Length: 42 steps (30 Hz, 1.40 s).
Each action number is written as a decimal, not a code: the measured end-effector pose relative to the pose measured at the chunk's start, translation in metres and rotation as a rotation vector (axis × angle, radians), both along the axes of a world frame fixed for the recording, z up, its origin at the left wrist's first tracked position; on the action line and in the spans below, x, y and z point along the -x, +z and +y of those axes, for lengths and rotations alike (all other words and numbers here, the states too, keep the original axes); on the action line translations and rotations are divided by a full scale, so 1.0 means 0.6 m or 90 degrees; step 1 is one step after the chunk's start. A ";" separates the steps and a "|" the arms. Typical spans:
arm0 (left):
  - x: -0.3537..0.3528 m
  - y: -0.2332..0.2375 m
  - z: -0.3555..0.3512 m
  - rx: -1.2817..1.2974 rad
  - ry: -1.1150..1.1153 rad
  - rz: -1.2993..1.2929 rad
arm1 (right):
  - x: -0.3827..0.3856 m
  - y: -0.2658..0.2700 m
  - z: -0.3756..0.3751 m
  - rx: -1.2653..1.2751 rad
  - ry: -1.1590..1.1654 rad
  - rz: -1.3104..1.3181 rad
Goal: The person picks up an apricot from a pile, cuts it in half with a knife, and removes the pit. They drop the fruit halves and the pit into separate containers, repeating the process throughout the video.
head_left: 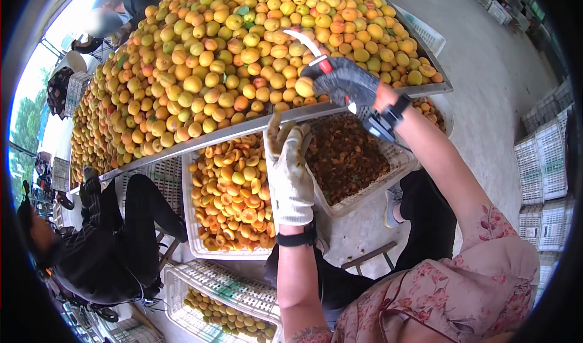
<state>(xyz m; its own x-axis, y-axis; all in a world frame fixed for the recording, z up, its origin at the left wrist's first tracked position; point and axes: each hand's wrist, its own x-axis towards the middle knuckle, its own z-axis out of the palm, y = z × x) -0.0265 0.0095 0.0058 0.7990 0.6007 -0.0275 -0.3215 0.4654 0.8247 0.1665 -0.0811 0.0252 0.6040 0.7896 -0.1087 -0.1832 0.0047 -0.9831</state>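
Note:
Apricots (200, 57) lie heaped on a large metal-edged table (212, 129). My right hand (345, 83), in a dark grey glove, is closed round a curved knife (305, 41) with a red part at the blade's base. Its fingertips touch a yellow apricot (304, 87) at the heap's front. My left hand (289, 173), in a stained white glove, is raised just below the table edge, fingers apart, with nothing visible in it. Beside it are a crate (189, 221) of halved apricots (234, 191) on the left and a crate (358, 204) of brown pits (346, 154) on the right.
A person in dark clothes (91, 255) sits at the left; another person (124, 9) is at the far upper left. A white crate (176, 300) with whole apricots stands below. Stacked crates (540, 170) line the right side, beyond the concrete floor (486, 100).

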 end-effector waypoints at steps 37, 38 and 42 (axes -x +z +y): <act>0.011 0.053 -0.029 -0.144 -0.034 -0.043 | 0.209 -0.051 -0.071 -0.031 -0.106 -0.279; 0.009 0.050 -0.028 -0.155 -0.022 -0.034 | 0.211 -0.049 -0.071 -0.042 -0.111 -0.273; -0.008 -0.015 -0.020 -0.070 -0.002 -0.056 | 0.208 -0.049 -0.072 -0.042 -0.131 -0.368</act>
<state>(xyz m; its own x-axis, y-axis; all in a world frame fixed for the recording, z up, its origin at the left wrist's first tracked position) -0.0217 -0.0027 -0.0034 0.7973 0.5937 0.1088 -0.3936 0.3748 0.8394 0.0419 -0.1241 -0.0044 0.6906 0.6450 0.3271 0.3907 0.0479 -0.9193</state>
